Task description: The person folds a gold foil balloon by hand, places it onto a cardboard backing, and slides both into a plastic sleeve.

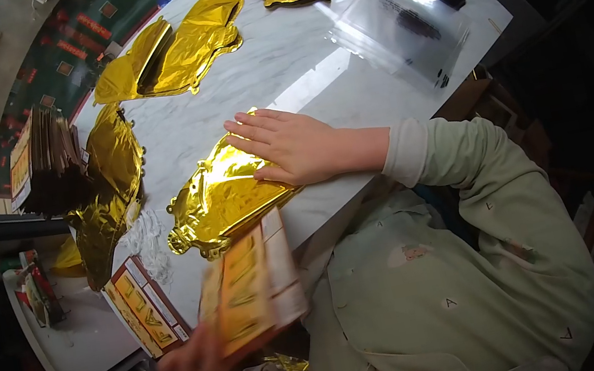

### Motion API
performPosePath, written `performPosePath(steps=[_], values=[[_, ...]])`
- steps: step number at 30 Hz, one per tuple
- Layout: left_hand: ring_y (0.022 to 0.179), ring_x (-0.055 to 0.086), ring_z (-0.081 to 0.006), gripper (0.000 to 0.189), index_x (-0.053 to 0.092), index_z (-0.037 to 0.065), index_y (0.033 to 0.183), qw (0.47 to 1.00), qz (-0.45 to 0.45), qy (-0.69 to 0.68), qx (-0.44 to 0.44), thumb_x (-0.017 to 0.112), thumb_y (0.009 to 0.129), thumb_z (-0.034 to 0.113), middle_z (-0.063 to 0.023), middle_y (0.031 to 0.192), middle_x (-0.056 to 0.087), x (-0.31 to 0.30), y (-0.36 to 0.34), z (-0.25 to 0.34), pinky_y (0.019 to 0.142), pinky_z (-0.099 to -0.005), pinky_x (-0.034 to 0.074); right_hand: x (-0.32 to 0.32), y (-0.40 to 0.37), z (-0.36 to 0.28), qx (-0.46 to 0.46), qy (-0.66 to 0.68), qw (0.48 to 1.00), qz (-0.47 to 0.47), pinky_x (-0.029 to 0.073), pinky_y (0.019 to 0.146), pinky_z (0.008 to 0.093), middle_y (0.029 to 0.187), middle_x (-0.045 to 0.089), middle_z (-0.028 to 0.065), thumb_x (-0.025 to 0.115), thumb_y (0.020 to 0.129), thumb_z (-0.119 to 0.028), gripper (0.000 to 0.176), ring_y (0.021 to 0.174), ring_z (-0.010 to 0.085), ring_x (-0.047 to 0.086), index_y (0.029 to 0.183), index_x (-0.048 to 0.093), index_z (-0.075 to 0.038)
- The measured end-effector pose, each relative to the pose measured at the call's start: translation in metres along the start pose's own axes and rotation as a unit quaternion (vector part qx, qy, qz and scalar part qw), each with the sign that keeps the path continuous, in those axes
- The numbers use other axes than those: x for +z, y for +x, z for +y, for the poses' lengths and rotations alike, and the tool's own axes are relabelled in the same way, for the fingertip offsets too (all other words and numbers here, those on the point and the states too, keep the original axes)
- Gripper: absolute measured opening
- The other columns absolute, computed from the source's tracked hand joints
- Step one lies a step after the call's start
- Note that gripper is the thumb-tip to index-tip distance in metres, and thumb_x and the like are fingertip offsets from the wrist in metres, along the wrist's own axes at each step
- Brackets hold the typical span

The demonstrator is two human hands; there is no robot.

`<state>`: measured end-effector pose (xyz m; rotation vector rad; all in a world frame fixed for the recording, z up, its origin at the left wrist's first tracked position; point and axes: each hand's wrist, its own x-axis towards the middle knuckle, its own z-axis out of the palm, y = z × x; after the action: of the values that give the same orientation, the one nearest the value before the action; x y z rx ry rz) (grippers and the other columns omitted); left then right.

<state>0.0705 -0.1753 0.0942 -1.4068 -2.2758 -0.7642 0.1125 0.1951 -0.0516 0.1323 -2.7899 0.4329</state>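
My right hand [288, 146] lies flat, fingers a little spread, on a folded gold foil balloon [222, 187] at the near side of the marble-topped table [238, 76]. A printed yellow-and-brown packet [244, 290] with large letters is in my left hand [200, 365], low in front of my body and just below the balloon; both are smeared by motion. My left fingers wrap round the packet's lower left edge. Another similar packet [145, 306] lies at the table's corner, close to that hand.
A stack of packets [43, 163] stands at the left edge. More gold foil balloons [189, 45] lie at the far side, with another foil balloon [114, 162] hanging over the left edge. White strings [147, 244] lie nearby. A clear plastic bag [404, 23] is at the right.
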Motion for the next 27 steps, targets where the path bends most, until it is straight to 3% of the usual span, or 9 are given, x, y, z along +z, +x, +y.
performPosePath(steps=[5,7,8,11,12,21,24,26,27], values=[[0.078,0.067,-0.0240,0.053,0.072,-0.004,0.110,0.903,0.343,0.029,-0.259,0.047,0.114,0.043,-0.0198,0.092,0.073,0.045,-0.019,-0.024,0.064,-0.0396,0.052,-0.002,0.000,-0.002,0.004,-0.005,1.000,0.000,0.022,0.131,0.0474,0.172,0.028,0.0210,0.050,0.108,-0.046,0.073,0.160,0.0356,0.027,0.163,0.032,-0.001],[0.067,0.069,-0.0220,0.060,0.073,-0.004,0.087,0.957,0.222,-0.058,-0.179,0.046,0.113,0.043,-0.0142,0.081,0.075,0.067,-0.008,-0.017,0.065,-0.0383,0.053,0.000,0.000,-0.002,0.001,-0.009,1.000,0.014,0.022,0.131,0.0470,0.171,0.032,0.0214,0.049,0.108,-0.047,0.072,0.159,0.0353,0.029,0.161,0.036,0.000],[0.079,0.073,-0.0238,0.052,0.077,-0.004,0.096,0.978,0.146,-0.139,-0.060,0.050,0.112,0.037,-0.0132,0.091,0.080,0.087,0.000,-0.025,0.077,-0.0404,0.056,0.000,0.000,-0.002,-0.002,-0.011,1.000,0.029,0.022,0.131,0.0466,0.169,0.035,0.0218,0.049,0.108,-0.048,0.072,0.158,0.0350,0.031,0.159,0.040,0.001],[0.126,0.067,-0.0396,0.034,0.071,0.005,0.136,0.980,-0.001,-0.190,-0.061,0.062,0.104,0.010,-0.0208,0.146,0.064,0.134,0.044,0.007,0.107,-0.0484,0.052,-0.003,-0.001,-0.002,-0.004,-0.007,1.000,0.026,0.021,0.131,0.0467,0.169,0.036,0.0221,0.050,0.108,-0.048,0.072,0.158,0.0348,0.031,0.159,0.040,0.001],[0.134,0.061,-0.0424,0.044,0.067,0.012,0.144,0.991,-0.070,-0.115,-0.025,0.063,0.100,0.007,-0.0195,0.157,0.055,0.139,0.052,0.009,0.113,-0.0528,0.046,0.036,-0.003,0.015,-0.006,0.468,0.880,0.082,0.024,0.130,0.0469,0.168,0.037,0.0200,0.050,0.108,-0.046,0.070,0.158,0.0331,0.033,0.161,0.038,-0.002],[0.157,0.032,-0.0392,0.053,0.051,0.021,0.160,0.970,-0.240,-0.009,-0.026,0.053,0.108,0.029,-0.0126,0.171,0.037,0.163,0.040,-0.004,0.127,-0.0596,0.021,-0.007,-0.007,0.009,0.122,0.565,0.816,-0.002,0.041,0.122,0.0423,0.163,0.045,0.0183,0.045,0.113,-0.040,0.062,0.147,0.0316,0.048,0.163,0.034,-0.005],[0.157,0.033,-0.0391,0.053,0.051,0.022,0.160,0.971,-0.239,-0.009,-0.031,0.053,0.108,0.028,-0.0111,0.172,0.037,0.163,0.041,-0.003,0.127,-0.0594,0.021,-0.033,0.000,0.007,0.086,0.300,0.935,0.168,0.050,0.111,0.0376,0.151,0.056,0.0199,0.044,0.114,-0.044,0.060,0.133,0.0258,0.061,0.156,0.044,-0.002],[0.157,0.033,-0.0391,0.053,0.051,0.023,0.160,0.971,-0.239,-0.007,-0.028,0.054,0.108,0.029,-0.0111,0.172,0.037,0.163,0.040,-0.003,0.127,-0.0590,0.021,-0.045,-0.010,0.017,0.261,0.625,0.731,0.087,0.055,0.100,0.0336,0.133,0.068,0.0149,0.055,0.112,-0.029,0.047,0.117,0.0194,0.069,0.146,0.053,0.003],[0.157,0.033,-0.0391,0.053,0.051,0.023,0.160,0.971,-0.238,-0.007,-0.030,0.054,0.108,0.029,-0.0111,0.172,0.037,0.163,0.040,-0.004,0.127,-0.0590,0.021,-0.053,-0.013,0.017,0.250,0.635,0.727,0.074,0.056,0.097,0.0308,0.123,0.072,0.0097,0.062,0.108,-0.023,0.042,0.109,0.0141,0.070,0.141,0.058,0.003]])
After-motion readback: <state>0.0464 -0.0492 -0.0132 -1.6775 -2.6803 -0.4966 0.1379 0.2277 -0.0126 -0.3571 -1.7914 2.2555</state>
